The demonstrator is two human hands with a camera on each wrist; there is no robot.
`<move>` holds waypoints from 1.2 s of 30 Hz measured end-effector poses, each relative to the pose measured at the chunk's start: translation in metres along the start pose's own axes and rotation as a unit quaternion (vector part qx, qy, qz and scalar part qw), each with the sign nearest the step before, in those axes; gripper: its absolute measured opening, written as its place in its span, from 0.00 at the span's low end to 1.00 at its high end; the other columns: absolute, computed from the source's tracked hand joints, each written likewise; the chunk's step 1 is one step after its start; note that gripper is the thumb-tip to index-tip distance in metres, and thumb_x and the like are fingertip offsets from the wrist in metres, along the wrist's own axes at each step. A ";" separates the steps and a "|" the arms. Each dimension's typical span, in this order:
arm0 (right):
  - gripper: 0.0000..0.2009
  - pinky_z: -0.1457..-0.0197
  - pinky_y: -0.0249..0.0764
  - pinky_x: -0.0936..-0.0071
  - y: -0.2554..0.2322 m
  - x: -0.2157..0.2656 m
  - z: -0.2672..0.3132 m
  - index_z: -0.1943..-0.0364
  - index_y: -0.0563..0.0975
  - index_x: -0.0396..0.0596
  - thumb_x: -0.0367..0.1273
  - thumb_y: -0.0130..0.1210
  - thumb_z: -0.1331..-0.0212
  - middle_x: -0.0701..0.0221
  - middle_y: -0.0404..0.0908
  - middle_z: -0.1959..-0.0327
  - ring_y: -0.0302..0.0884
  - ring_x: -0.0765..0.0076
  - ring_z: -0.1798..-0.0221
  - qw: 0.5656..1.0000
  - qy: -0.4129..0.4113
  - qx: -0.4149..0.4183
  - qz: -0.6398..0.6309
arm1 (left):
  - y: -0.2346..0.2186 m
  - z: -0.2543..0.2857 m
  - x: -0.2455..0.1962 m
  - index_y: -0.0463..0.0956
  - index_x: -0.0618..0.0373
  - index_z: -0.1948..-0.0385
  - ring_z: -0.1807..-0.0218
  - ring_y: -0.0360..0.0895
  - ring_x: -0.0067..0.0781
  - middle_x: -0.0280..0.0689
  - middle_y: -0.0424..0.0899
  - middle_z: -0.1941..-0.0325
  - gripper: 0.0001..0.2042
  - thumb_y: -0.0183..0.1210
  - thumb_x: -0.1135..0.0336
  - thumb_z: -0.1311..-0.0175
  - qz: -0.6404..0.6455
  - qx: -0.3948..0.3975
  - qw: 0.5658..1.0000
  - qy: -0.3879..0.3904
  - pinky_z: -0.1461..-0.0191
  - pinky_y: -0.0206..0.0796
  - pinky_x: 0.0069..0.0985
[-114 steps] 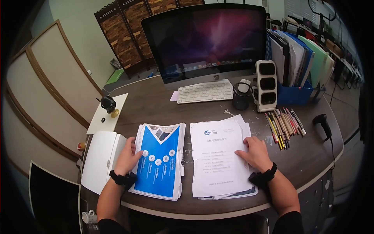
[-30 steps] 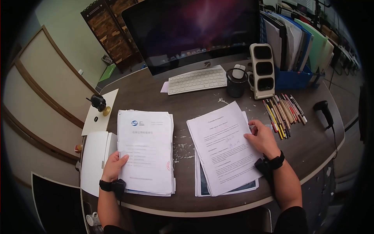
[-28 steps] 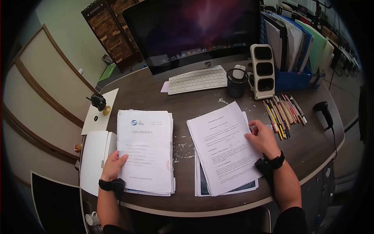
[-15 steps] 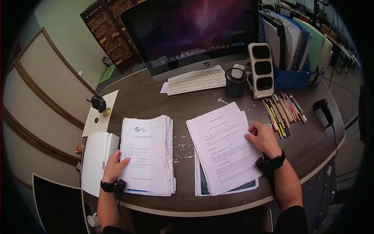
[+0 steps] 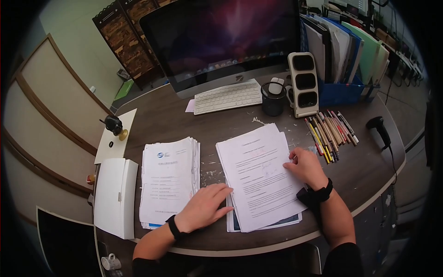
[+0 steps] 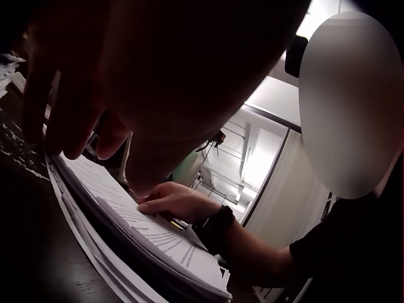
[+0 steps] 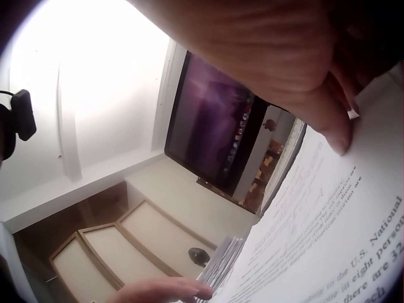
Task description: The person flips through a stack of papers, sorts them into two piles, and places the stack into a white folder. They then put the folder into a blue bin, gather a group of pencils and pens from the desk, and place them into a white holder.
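Note:
Two paper stacks lie side by side on the desk. The left stack (image 5: 168,184) has a cover page with a blue logo. On the right stack (image 5: 258,175) a printed English page with handwritten marks is uppermost, tilted over darker-edged sheets. My left hand (image 5: 205,207) touches the right stack's left edge, fingers extended; the left wrist view has them over the sheet edges (image 6: 120,221). My right hand (image 5: 307,168) is at that stack's right edge, thumb on the page and fingers bent. In the right wrist view its fingertips meet the page (image 7: 315,183); whether they pinch it is unclear.
Behind the papers stand a keyboard (image 5: 228,97), a monitor (image 5: 221,41), a mesh cup with a mouse (image 5: 273,104) and a beige holder (image 5: 304,85). Pens and pencils (image 5: 330,136), a scanner (image 5: 380,131) and a blue file box (image 5: 341,92) are right; a white box (image 5: 113,198) is left.
My left hand has left the left stack and moved right to the right stack's edge. Over the earlier frames the left stack's blue cover was covered by the logo page. The right hand stays by its stack.

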State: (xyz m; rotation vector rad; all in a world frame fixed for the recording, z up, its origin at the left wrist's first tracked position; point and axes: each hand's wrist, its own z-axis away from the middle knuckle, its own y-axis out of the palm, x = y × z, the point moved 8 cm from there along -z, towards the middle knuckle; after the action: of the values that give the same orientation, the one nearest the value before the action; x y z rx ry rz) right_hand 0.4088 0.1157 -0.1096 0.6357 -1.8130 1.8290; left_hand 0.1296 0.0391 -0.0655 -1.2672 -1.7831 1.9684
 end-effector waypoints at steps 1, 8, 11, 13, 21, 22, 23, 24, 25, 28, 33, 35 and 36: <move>0.14 0.64 0.75 0.61 -0.002 0.000 0.000 0.67 0.79 0.43 0.37 0.67 0.53 0.62 0.82 0.75 0.81 0.54 0.69 1.000 0.001 -0.003 0.002 | 0.005 -0.006 -0.005 0.71 0.61 0.44 0.42 0.72 0.50 0.47 0.75 0.43 0.25 0.65 0.58 0.39 0.001 -0.002 1.000 0.003 0.40 0.65 0.36; 0.15 0.63 0.76 0.60 0.001 -0.001 0.003 0.66 0.80 0.44 0.40 0.66 0.52 0.63 0.83 0.75 0.82 0.54 0.69 0.999 -0.011 0.030 0.028 | 0.028 -0.012 -0.005 0.68 0.60 0.40 0.33 0.64 0.50 0.50 0.66 0.33 0.30 0.59 0.48 0.36 -0.109 0.064 0.992 -0.007 0.35 0.58 0.41; 0.16 0.63 0.76 0.62 0.000 0.004 0.003 0.63 0.80 0.42 0.39 0.67 0.51 0.63 0.82 0.75 0.82 0.54 0.69 0.999 -0.003 0.045 -0.009 | 0.029 -0.009 0.001 0.67 0.59 0.38 0.32 0.62 0.50 0.50 0.65 0.31 0.31 0.59 0.48 0.36 -0.110 0.072 0.991 -0.012 0.34 0.57 0.41; 0.17 0.63 0.76 0.63 -0.002 0.007 0.004 0.61 0.80 0.42 0.38 0.67 0.51 0.63 0.82 0.75 0.82 0.55 0.69 0.998 0.012 0.057 -0.035 | 0.030 -0.008 0.003 0.66 0.59 0.38 0.31 0.62 0.50 0.49 0.64 0.31 0.31 0.59 0.48 0.36 -0.106 0.073 0.992 -0.012 0.33 0.56 0.41; 0.26 0.64 0.74 0.68 -0.002 0.011 0.001 0.44 0.74 0.39 0.34 0.65 0.49 0.67 0.79 0.75 0.77 0.66 0.72 0.982 -0.028 -0.021 -0.183 | 0.031 -0.008 0.004 0.65 0.59 0.37 0.30 0.61 0.48 0.48 0.63 0.30 0.31 0.59 0.48 0.36 -0.105 0.079 0.991 -0.015 0.33 0.55 0.41; 0.26 0.64 0.74 0.68 0.000 0.011 0.000 0.44 0.74 0.39 0.34 0.65 0.49 0.67 0.79 0.75 0.77 0.66 0.72 0.983 -0.029 -0.020 -0.183 | 0.031 -0.008 0.004 0.65 0.59 0.37 0.30 0.61 0.48 0.48 0.63 0.30 0.31 0.59 0.48 0.36 -0.105 0.078 0.991 -0.016 0.33 0.55 0.41; 0.24 0.65 0.74 0.69 0.001 0.010 0.000 0.46 0.75 0.39 0.33 0.64 0.48 0.68 0.78 0.75 0.76 0.67 0.73 0.980 -0.025 -0.028 -0.196 | 0.031 -0.007 0.004 0.65 0.59 0.37 0.30 0.61 0.48 0.48 0.63 0.30 0.31 0.59 0.48 0.36 -0.106 0.078 0.991 -0.017 0.32 0.55 0.41; 0.22 0.65 0.73 0.70 0.001 0.009 -0.001 0.47 0.75 0.40 0.32 0.64 0.48 0.69 0.77 0.76 0.74 0.67 0.74 0.977 -0.021 -0.036 -0.209 | 0.031 -0.007 0.004 0.65 0.59 0.37 0.30 0.61 0.48 0.48 0.63 0.30 0.31 0.59 0.48 0.36 -0.107 0.078 0.991 -0.017 0.32 0.55 0.41; 0.22 0.65 0.73 0.70 0.002 0.007 -0.002 0.47 0.75 0.40 0.32 0.64 0.48 0.69 0.77 0.76 0.74 0.67 0.74 0.977 -0.022 -0.036 -0.208 | 0.031 -0.007 0.005 0.65 0.59 0.37 0.30 0.61 0.48 0.48 0.63 0.30 0.31 0.59 0.48 0.36 -0.107 0.078 0.991 -0.017 0.32 0.55 0.41; 0.19 0.65 0.73 0.69 0.012 -0.002 -0.007 0.51 0.77 0.38 0.31 0.63 0.47 0.67 0.78 0.74 0.74 0.69 0.75 0.985 0.002 0.057 -0.160 | 0.031 -0.007 0.006 0.65 0.58 0.37 0.30 0.60 0.47 0.47 0.63 0.29 0.31 0.59 0.48 0.36 -0.104 0.079 0.991 -0.019 0.32 0.54 0.41; 0.12 0.66 0.72 0.78 0.009 0.002 -0.005 0.53 0.77 0.34 0.29 0.56 0.37 0.70 0.81 0.70 0.75 0.78 0.72 0.944 0.020 0.121 -0.306 | 0.019 -0.009 0.013 0.62 0.62 0.35 0.31 0.63 0.53 0.55 0.62 0.30 0.33 0.64 0.54 0.38 0.004 0.062 0.997 -0.051 0.32 0.58 0.40; 0.11 0.66 0.72 0.80 0.012 -0.002 -0.008 0.54 0.77 0.35 0.29 0.55 0.36 0.72 0.81 0.69 0.75 0.80 0.71 0.923 0.027 0.126 -0.362 | 0.004 -0.012 0.018 0.60 0.63 0.34 0.31 0.64 0.52 0.56 0.62 0.30 0.35 0.64 0.56 0.39 0.041 -0.001 0.997 -0.068 0.32 0.59 0.39; 0.11 0.66 0.72 0.82 0.013 -0.003 -0.009 0.54 0.77 0.35 0.29 0.54 0.34 0.73 0.81 0.67 0.75 0.82 0.70 0.899 0.034 0.130 -0.417 | -0.008 -0.012 0.023 0.57 0.65 0.33 0.32 0.65 0.52 0.57 0.62 0.31 0.36 0.65 0.59 0.39 0.078 -0.065 0.991 -0.085 0.32 0.60 0.38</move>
State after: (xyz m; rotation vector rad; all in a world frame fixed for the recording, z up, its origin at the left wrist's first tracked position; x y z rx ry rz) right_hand 0.4029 0.1242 -0.1221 1.2012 -0.9823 1.4451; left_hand 0.1205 0.0643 -0.0679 -1.3541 -1.9757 2.1329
